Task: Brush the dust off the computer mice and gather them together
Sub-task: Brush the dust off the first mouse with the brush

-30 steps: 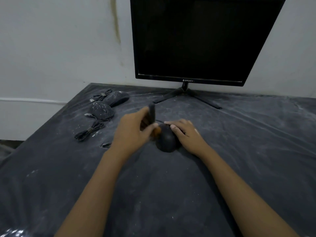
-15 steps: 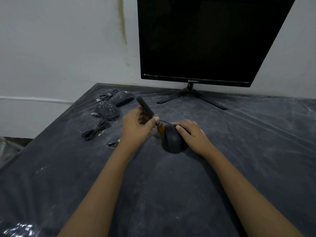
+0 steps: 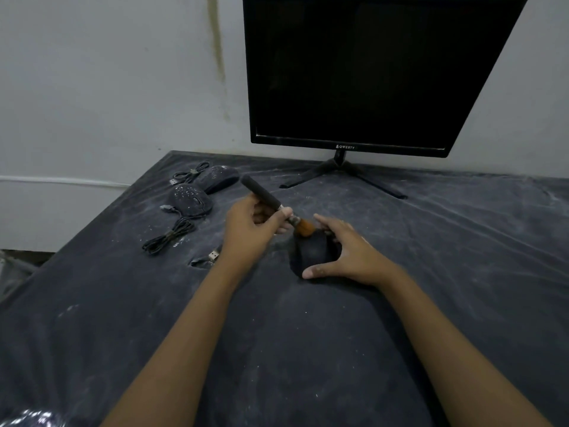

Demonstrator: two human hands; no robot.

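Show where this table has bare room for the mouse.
Bare cloth: right of the right hand and its mouse, up to the monitor stand; also the near strip between the forearms. Crowded: far left, with two dusty mice, cables and a USB plug beside the left hand gripping the brush.

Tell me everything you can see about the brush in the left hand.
The brush has a matte black round handle, a silvery metal collar and short orange-brown bristles. It slants, handle end up toward the far left, bristles down on the far end of the black mouse. The left hand grips it near the collar.
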